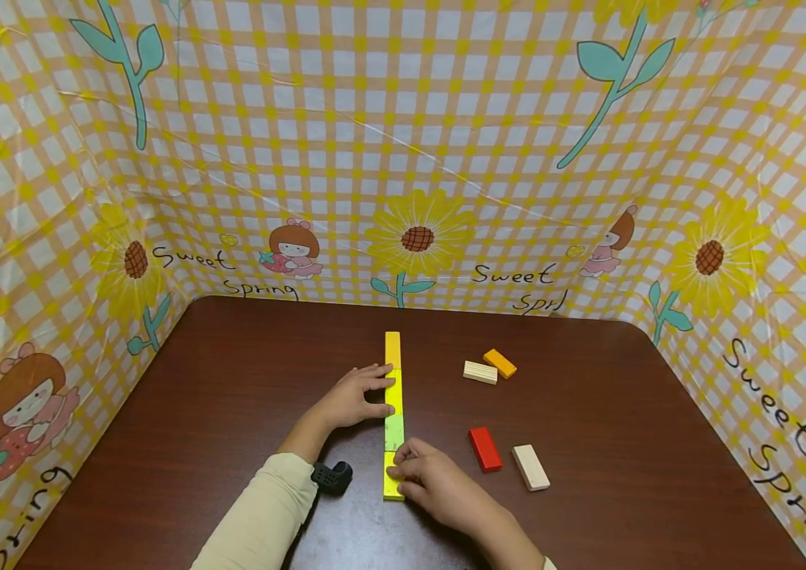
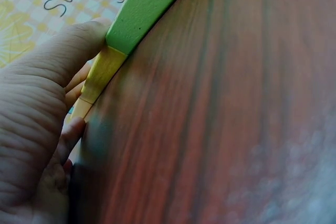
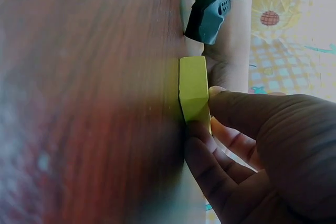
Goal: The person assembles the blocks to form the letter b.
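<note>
On the table, wooden blocks lie end to end in a straight row: an orange-yellow block [image 1: 393, 348] farthest off, a yellow block [image 1: 396, 396], a light green block [image 1: 394, 432], and a nearest yellow block [image 1: 392, 485]. My left hand [image 1: 347, 400] reaches in from the left, its extended fingers and thumb resting on the far yellow block. In the left wrist view, the thumb lies near the seam with the green block [image 2: 149, 14]. My right hand [image 1: 439, 484] pinches the nearest yellow block, fingers bent; the right wrist view shows the thumb at that block's [image 3: 193, 80] edge.
To the right lie a red block [image 1: 484, 450] and a cream block [image 1: 531, 467]. Farther back are a ridged pale block [image 1: 480, 372] and an orange block [image 1: 499, 363]. A black band [image 1: 332, 477] sits at my left wrist. Patterned cloth [image 1: 346, 158] encloses the table's back and sides.
</note>
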`<state>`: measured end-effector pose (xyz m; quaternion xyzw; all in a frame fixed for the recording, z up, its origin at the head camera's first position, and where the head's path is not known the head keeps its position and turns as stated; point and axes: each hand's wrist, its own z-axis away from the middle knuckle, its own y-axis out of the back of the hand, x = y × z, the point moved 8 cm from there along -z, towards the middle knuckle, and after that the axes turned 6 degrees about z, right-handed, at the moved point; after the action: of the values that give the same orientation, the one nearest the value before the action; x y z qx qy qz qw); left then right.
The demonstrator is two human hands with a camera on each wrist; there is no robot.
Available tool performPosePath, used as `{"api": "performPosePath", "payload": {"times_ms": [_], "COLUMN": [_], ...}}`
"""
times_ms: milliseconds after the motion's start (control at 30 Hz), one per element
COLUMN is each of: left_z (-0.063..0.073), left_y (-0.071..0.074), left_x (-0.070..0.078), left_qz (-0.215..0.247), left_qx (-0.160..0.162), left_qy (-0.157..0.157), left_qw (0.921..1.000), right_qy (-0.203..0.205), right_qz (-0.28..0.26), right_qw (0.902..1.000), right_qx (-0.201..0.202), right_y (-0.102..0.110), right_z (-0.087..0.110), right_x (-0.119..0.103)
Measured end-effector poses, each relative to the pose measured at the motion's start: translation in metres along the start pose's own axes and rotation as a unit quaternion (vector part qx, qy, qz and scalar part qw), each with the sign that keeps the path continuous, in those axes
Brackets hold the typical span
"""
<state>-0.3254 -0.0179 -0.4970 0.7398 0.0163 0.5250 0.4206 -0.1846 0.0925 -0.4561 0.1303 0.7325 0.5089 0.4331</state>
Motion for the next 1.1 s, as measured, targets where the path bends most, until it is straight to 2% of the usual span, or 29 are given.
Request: {"api": "performPosePath", "payload": {"times_ms": [467, 767, 1000, 1100], "left_z": [0.0, 0.002, 0.001, 0.0], "left_y": [0.0, -0.001, 0.0, 0.0], "left_x": [0.001, 0.001, 0.0, -0.002], "left_qz": [-0.003, -0.003, -0.005, -0.007], "left_qx": [0.001, -0.002, -0.006, -0.005], "left_qy": [-0.008, 0.002, 0.005, 0.006], "left_qw": [1.0, 1.0, 1.0, 0.9999], "right_qy": [-0.014, -0.019, -0.012, -0.024], "right_qz": [-0.009, -0.017, -0.037, -0.046], "right_qw": [0.9998, 0.9996, 0.9992, 0.9984], "right_qx": [-0.006, -0.008, 0.012, 0.024], "right_y": [0.001, 0.0, 0.004, 0.009], "right_z": [-0.002, -0.001, -0.002, -0.002], "right_x": [0.003, 0.004, 0.007, 0.013]}}
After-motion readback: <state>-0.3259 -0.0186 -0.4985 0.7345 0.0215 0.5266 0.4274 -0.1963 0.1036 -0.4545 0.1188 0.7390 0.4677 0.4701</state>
